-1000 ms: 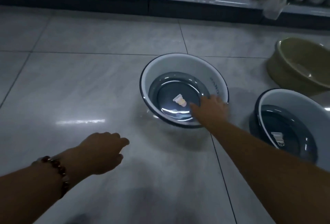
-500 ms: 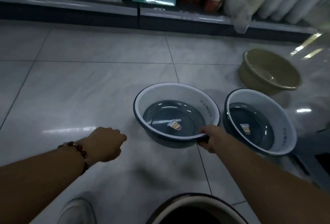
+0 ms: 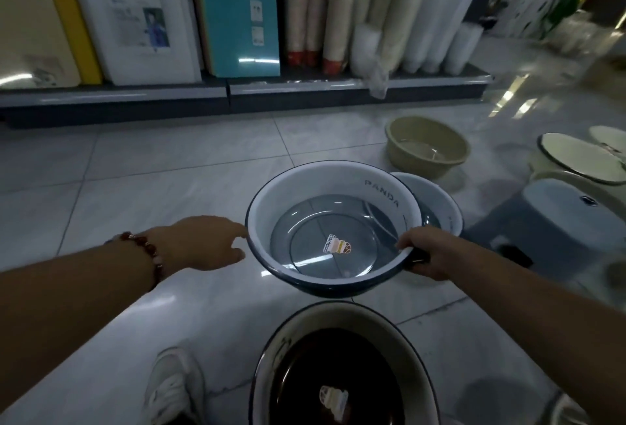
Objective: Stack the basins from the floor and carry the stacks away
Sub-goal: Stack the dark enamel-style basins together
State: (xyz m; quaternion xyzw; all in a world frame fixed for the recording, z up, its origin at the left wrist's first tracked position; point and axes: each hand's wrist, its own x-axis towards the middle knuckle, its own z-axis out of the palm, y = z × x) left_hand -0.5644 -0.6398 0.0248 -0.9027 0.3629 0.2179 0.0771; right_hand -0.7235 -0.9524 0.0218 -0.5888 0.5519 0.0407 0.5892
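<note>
The right hand (image 3: 427,252) grips the near-right rim of the white basin (image 3: 333,226), fingers curled under the edge and thumb on top. The left hand (image 3: 203,243) reaches for the opposite rim with relaxed fingers, fingertips just at it (contact cannot be told). The round basin has a dark rim, a grey bottom with a sticker and "PANDA" on its wall. It opens upward, tilted slightly, held partly over a second white basin (image 3: 437,202) and beyond a dark-bottomed basin (image 3: 333,370).
</note>
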